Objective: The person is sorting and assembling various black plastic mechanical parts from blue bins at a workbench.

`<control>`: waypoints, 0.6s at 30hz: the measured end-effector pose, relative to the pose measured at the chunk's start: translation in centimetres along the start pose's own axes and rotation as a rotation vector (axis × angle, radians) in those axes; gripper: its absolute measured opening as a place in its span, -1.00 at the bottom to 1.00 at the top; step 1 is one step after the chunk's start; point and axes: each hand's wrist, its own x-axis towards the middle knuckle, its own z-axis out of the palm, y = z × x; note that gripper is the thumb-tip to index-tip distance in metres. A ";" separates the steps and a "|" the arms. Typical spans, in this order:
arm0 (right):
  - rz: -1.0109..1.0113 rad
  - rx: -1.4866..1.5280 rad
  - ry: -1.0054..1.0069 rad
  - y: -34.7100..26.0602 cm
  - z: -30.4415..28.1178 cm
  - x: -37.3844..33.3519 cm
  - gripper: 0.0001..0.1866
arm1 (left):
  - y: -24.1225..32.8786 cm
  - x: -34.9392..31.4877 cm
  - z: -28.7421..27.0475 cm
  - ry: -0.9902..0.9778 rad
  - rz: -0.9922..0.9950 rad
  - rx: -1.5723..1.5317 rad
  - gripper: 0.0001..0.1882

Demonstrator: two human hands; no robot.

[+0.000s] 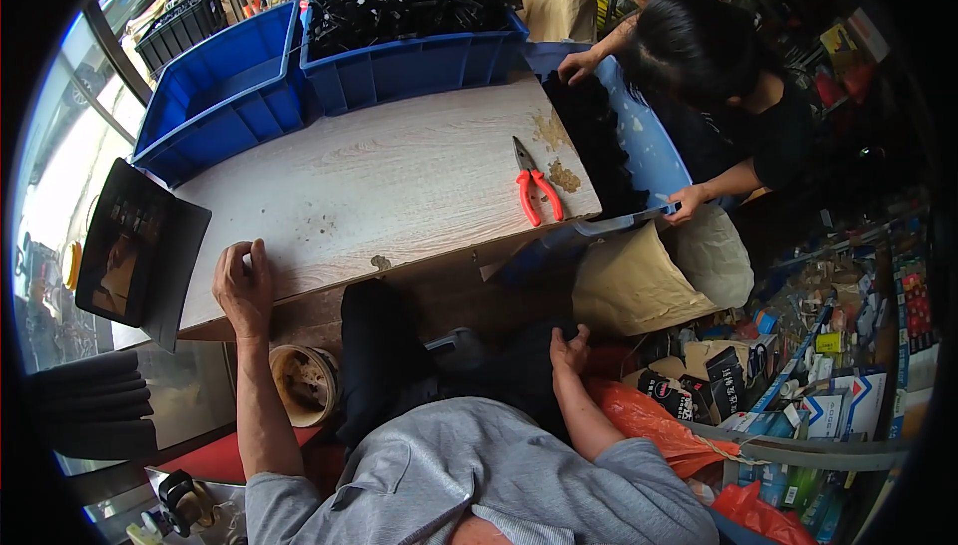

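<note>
My left hand (242, 283) rests on the near left edge of a pale wood-patterned table (399, 171). Its fingers are loosely bent, thumb apart, and nothing shows in them. Down at my right thigh lies my right hand (570, 350), empty, with the fingers apart. A pair of long-nose pliers (529, 186) with red handles lies on the table's right part, jaws pointing away from me. Beside my left hand, a tablet (125, 246) in a dark folding cover stands tilted on the table.
Across the table's back stand a blue crate (225, 91) and another blue crate (414, 64) heaped with black parts. At right, another person (699, 56) reaches into a blue bin (649, 131) of black pieces. A paper sack (639, 280), bucket (302, 385) and clutter surround me.
</note>
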 end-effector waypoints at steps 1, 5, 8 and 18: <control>-0.002 0.016 0.007 0.1 0.0 0.0 -0.23 | 0.0 0.0 0.0 0.011 0.010 0.000 -0.85; 0.010 -0.010 -0.011 -0.1 -0.1 -0.1 -0.23 | -0.1 -0.1 0.0 0.003 -0.003 -0.003 -0.85; 0.019 0.011 -0.021 -0.1 -0.2 -0.1 -0.24 | 0.0 -0.1 0.0 0.015 0.008 0.001 -0.85; 0.016 0.002 -0.015 -0.1 -0.1 0.1 -0.24 | -0.1 -0.1 0.0 0.008 0.003 0.001 -0.85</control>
